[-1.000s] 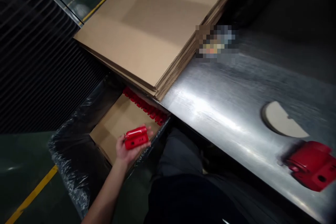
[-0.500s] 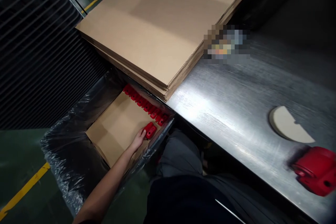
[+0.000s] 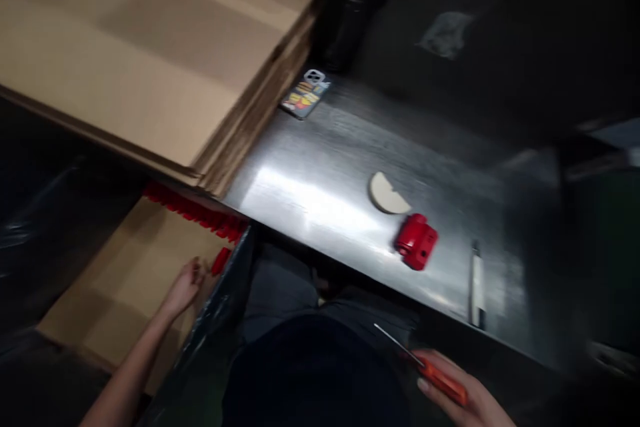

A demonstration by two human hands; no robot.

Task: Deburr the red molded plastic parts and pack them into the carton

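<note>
My left hand (image 3: 187,283) is over the cardboard sheet (image 3: 120,267) inside the lined box. Its fingers are loosely bent, a little blurred, and hold nothing. Just beyond the fingertips lies a red plastic part (image 3: 221,261), apart from them. A row of similar red parts (image 3: 193,212) runs along the box's far side. At the lower right, my right hand (image 3: 463,390) is closed round the orange handle of a screwdriver (image 3: 443,380), whose thin shaft points up and left. On the metal table, a red housing (image 3: 416,242) rests beside a cream half-round block (image 3: 387,195).
Stacked cardboard sheets (image 3: 135,60) cover the table's left end. A phone (image 3: 307,93) lies by the stack. Near the front edge is a slim white and black tool (image 3: 477,287). Dark plastic lining (image 3: 215,313) rises along the box's near side.
My left hand has let go of the red part and drawn back from it. The view has swung right, bringing my right hand with the screwdriver into sight.
</note>
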